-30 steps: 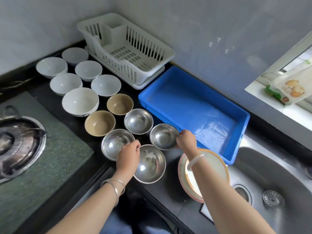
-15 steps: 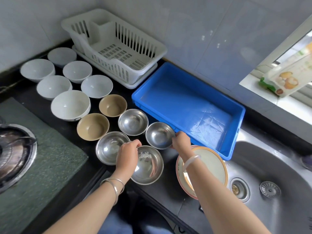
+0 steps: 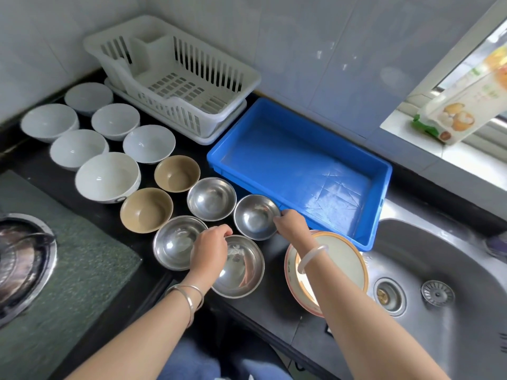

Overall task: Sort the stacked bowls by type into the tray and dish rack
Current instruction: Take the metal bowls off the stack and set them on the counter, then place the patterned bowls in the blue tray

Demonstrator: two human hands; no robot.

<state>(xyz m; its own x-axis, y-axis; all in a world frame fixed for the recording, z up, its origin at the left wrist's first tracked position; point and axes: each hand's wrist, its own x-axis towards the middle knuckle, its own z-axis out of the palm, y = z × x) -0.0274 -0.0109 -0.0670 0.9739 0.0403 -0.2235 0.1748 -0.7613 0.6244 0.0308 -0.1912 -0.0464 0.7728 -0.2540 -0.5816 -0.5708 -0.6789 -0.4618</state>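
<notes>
Several steel bowls stand on the black counter. My left hand point(image 3: 212, 246) grips the far rim of the nearest steel bowl point(image 3: 241, 267). My right hand point(image 3: 290, 224) pinches the right rim of the steel bowl point(image 3: 255, 216) next to the blue tray point(image 3: 381, 187), which holds nothing. Two more steel bowls point(image 3: 211, 198) point(image 3: 174, 241) sit to the left. Two tan bowls point(image 3: 177, 172) point(image 3: 145, 209) and several white bowls point(image 3: 107, 176) lie farther left. The white dish rack point(image 3: 175, 78) stands bare at the back.
Stacked plates point(image 3: 345, 259) sit under my right forearm at the sink's edge. The steel sink point(image 3: 439, 283) lies to the right, a gas burner point(image 3: 19, 259) on a green mat to the left. A food packet point(image 3: 461, 111) leans on the window sill.
Both hands stay on the same two steel bowls; the view has shifted slightly, and the bowls have barely moved.
</notes>
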